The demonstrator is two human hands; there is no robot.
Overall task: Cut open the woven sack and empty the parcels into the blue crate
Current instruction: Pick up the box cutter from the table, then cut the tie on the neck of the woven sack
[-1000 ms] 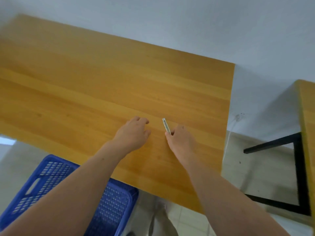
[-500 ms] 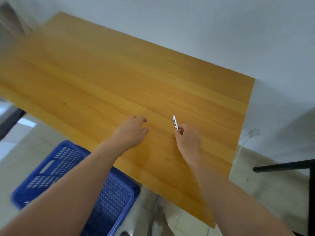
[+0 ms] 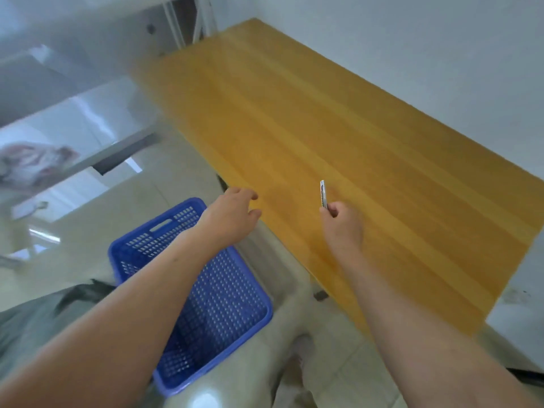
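Since the view has been swung left along the counter (image 3: pixel 353 148), both hands have been lifted off it: the left hand (image 3: pixel 232 214) is held loosely curled and empty above the blue crate (image 3: pixel 223 307), the cutter (image 3: pixel 323 194) kept pinched in the right hand (image 3: pixel 343 228), right of the crate. No woven sack can be made out; it is probably being sought.

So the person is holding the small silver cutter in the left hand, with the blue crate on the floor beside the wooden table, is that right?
Not quite: the head view shows the silver cutter pinched in the right hand; the left hand holds nothing. The blue crate does stand on the floor beside the wooden table.
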